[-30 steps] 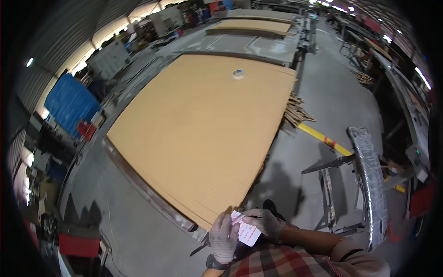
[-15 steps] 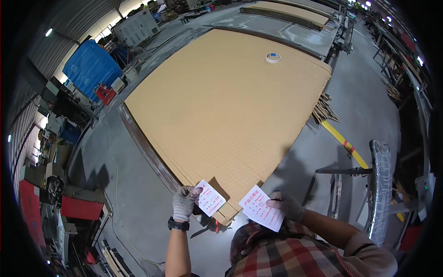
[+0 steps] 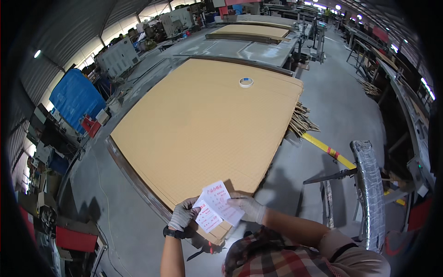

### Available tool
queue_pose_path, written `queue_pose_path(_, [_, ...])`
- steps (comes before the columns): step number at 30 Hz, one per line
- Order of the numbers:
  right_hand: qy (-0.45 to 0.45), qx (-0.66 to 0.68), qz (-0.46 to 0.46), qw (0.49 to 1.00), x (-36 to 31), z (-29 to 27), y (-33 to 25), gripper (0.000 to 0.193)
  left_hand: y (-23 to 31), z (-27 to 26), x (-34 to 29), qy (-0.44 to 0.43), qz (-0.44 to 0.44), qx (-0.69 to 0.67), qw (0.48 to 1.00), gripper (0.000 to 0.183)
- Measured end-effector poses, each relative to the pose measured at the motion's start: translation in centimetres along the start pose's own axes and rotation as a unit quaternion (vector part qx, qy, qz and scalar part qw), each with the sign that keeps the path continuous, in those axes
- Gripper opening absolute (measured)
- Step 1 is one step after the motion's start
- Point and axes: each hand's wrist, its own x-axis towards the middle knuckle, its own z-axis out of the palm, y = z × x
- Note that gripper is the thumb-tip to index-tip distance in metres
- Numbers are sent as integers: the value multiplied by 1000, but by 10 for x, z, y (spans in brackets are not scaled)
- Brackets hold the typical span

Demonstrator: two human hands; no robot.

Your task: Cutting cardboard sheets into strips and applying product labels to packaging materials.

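A broad stack of brown corrugated cardboard sheets (image 3: 203, 124) is lying across a long workbench (image 3: 115, 184), with a roll of white tape (image 3: 246, 82) sitting alone on its far part. At the near corner, the gloved left hand (image 3: 183, 215) and gloved right hand (image 3: 249, 207) are each pinching a white printed paper slip, the lower slip (image 3: 207, 218) and the upper slip (image 3: 222, 198), overlapping just above the cardboard's corner. The papers are apparently being sorted or compared; placing one would need a steady, flat laydown. No container is showing contents clearly; a blue bin (image 3: 76, 96) far left is too distant to judge.

Tape roll (image 3: 246, 82) on cardboard sheet (image 3: 203, 124).
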Motion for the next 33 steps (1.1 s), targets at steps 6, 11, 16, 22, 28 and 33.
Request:
queue_pose_path(6, [-29, -135, 38, 990, -6, -2, -22, 25, 11, -4, -11, -35, 42, -20, 998, 39])
queue_pose_path(11, [41, -405, -136, 903, -10, 0, -26, 29, -23, -20, -13, 135, 37, 44, 989, 44])
queue_pose_path(16, [16, -472, -122, 873, -35, -6, -45, 28, 0, -2, -35, 376, 111, 563, 728, 37])
queue_pose_path(22, [-62, -453, -69, 887, -58, -7, -34, 26, 28, 66, -49, -20, 19, -67, 997, 25])
queue_pose_path(28, [-37, -316, 13, 948, -74, -27, -21, 24, 18, 48, -18, 146, -99, 42, 983, 34])
queue_pose_path(33, [29, -286, 13, 958, -80, -32, -14, 15, 41, 62, -24, 175, 29, 257, 950, 46])
